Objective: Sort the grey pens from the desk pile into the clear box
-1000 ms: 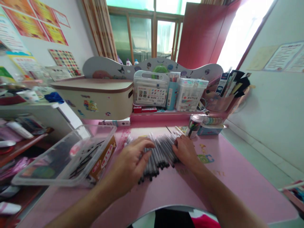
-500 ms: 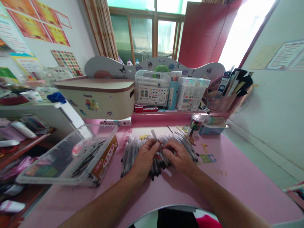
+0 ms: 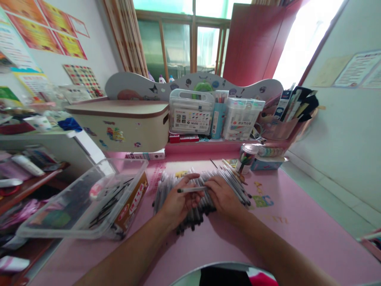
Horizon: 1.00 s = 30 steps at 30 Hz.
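A clear, dark-tipped pen (image 3: 192, 190) lies level across the front of my left hand (image 3: 175, 204). That hand is turned partly palm up, its index finger stretched out and its other fingers loosely curled and apart. The pen's right end meets the fingertips of my right hand (image 3: 224, 198), which are closed on it; the exact grip is partly hidden. Beneath and around both hands, many similar pens (image 3: 163, 190) lie side by side in a broad pile, dark ends mostly toward me. More pens (image 3: 238, 186) fan out past my right hand.
A clear plastic bin (image 3: 59, 230) with dark sticks and a brown box stands left on the pink desk (image 3: 268, 246). Behind are a jar of pens (image 3: 247, 157), a blue box (image 3: 266, 163) and a shelf holding a cream storage box (image 3: 125, 131) and marker cases (image 3: 190, 115).
The pen has swung from pointing away from me to lying sideways between my hands. My left hand has rolled palm upward and its fingers have loosened. Some pens below have shifted toward me.
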{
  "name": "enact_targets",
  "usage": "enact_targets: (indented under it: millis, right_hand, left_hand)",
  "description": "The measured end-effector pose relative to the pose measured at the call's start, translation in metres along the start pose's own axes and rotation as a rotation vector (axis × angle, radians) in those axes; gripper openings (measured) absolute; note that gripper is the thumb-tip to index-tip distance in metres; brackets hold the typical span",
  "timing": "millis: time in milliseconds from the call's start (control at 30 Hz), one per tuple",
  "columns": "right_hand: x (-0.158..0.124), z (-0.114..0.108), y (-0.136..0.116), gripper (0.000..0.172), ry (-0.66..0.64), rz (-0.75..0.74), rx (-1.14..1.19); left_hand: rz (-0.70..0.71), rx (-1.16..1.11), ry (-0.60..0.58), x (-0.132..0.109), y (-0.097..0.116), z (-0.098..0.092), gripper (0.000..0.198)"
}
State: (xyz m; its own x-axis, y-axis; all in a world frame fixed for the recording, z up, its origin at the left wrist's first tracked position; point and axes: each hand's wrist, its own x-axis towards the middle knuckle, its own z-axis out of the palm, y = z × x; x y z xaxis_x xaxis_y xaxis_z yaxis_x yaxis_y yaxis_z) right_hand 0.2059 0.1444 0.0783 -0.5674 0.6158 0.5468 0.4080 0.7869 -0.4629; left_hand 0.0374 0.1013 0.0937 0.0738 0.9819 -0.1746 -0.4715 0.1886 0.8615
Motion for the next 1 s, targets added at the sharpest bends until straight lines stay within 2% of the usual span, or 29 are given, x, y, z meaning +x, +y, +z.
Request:
enact_targets:
  millis: [133,200,267,433,1000]
  right_hand:
    - [0.002,-0.003,-0.005,0.026,-0.121,0.140,0.155]
    - [0.002,-0.003,-0.008,0.029,-0.165,0.162,0.239]
    - [0.001,-0.003,-0.011,0.033,-0.170,0.157,0.306]
    - [0.002,-0.004,-0.015,0.032,-0.197,0.230,0.400]
    - [0.006,-0.006,-0.015,0.027,-0.211,0.265,0.518]
  left_hand:
    - [0.212,0.219,0.032,-0.002,0.001,0.002,0.033]
    - [0.323,0.366,0.020,-0.002,0.000,0.003,0.020]
    - [0.372,0.437,0.017,-0.002,-0.001,0.003,0.013]
    - [0.338,0.442,0.069,-0.003,-0.003,0.004,0.011]
    - [0.334,0.416,0.060,-0.001,-0.002,0.002,0.015]
